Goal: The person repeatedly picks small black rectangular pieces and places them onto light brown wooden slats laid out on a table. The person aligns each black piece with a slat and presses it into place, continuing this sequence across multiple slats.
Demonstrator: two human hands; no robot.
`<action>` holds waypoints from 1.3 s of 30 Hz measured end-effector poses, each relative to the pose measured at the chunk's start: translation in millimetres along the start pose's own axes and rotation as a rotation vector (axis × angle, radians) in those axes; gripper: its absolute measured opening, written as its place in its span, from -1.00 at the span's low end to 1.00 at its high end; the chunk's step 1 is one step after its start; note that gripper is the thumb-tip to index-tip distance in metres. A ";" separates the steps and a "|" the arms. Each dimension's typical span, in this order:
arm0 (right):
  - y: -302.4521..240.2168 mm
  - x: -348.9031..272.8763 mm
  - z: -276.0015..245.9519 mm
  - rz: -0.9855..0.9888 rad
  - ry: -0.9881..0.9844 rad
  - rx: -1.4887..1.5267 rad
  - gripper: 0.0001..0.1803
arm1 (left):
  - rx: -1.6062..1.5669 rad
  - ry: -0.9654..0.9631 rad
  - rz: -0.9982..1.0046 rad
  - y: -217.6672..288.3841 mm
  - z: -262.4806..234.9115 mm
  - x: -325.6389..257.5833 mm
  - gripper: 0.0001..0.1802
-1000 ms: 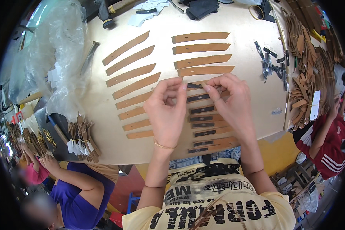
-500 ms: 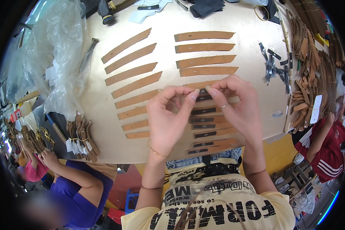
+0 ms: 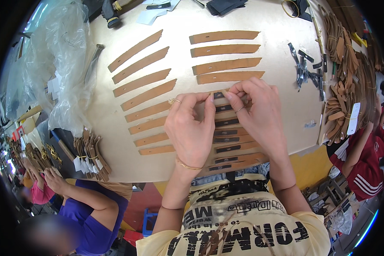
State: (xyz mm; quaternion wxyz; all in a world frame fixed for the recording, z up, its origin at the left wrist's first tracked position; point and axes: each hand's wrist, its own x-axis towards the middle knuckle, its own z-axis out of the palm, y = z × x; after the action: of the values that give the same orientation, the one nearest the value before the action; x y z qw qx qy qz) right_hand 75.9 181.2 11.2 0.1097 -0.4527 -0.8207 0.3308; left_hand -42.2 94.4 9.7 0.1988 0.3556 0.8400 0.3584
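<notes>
My left hand (image 3: 190, 123) and my right hand (image 3: 260, 111) meet over the right column of strips. Each has thumb and forefinger closed at one end of a small black slotted piece (image 3: 219, 95). That piece lies over a brown leather strip that my fingers largely cover; I cannot tell how firmly it touches. Nearer me, several strips bear similar black pieces (image 3: 226, 122), partly hidden by my hands. Farther away, bare brown strips (image 3: 226, 65) with small slits lie in the same column. Another column of bare strips (image 3: 146, 77) lies to the left.
Loose black pieces (image 3: 302, 70) lie at the right. Bundled brown strips (image 3: 339, 106) line the right edge. A clear plastic bag (image 3: 68, 64) and a hammer (image 3: 110, 17) are at the left and back. Co-workers' arms (image 3: 79, 192) show at both sides.
Both hands have moved slightly away from me with the black piece, which now shows more fully between my fingertips. The whole view has shifted a little.
</notes>
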 end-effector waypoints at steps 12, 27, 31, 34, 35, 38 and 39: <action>1.0 0.5 3.8 -0.032 0.023 -0.053 -0.87 | -0.016 -0.001 0.016 -2.9 3.0 -2.6 -0.92; 4.2 -3.3 10.1 -0.087 0.093 -0.119 -0.88 | -0.024 0.022 0.050 -6.6 7.2 -4.4 -0.93; 6.8 -3.9 7.6 -0.095 0.097 -0.019 -0.88 | -0.252 0.052 0.078 -9.3 5.9 -3.6 -0.91; 8.4 -8.8 -3.8 -0.105 0.085 0.166 -0.88 | -0.593 -0.008 -0.053 -3.3 -0.4 -10.7 -0.92; 9.0 -11.8 -9.8 -0.092 0.072 0.228 -0.89 | -0.628 -0.020 -0.083 -1.2 -2.4 -11.8 -0.93; 9.3 -16.3 -15.9 -0.115 0.073 0.245 -0.90 | -0.619 -0.022 -0.097 3.7 -4.5 -12.7 -0.93; 9.6 -17.0 -15.6 -0.131 0.082 0.221 -0.90 | -0.545 0.002 -0.051 4.7 -2.5 -12.4 -0.93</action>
State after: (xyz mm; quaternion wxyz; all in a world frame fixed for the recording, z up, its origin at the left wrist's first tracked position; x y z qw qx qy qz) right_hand 99.5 177.8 18.9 0.2136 -0.3965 -0.8018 0.3927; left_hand -33.2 86.4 15.9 0.2954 0.2676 0.7213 0.5665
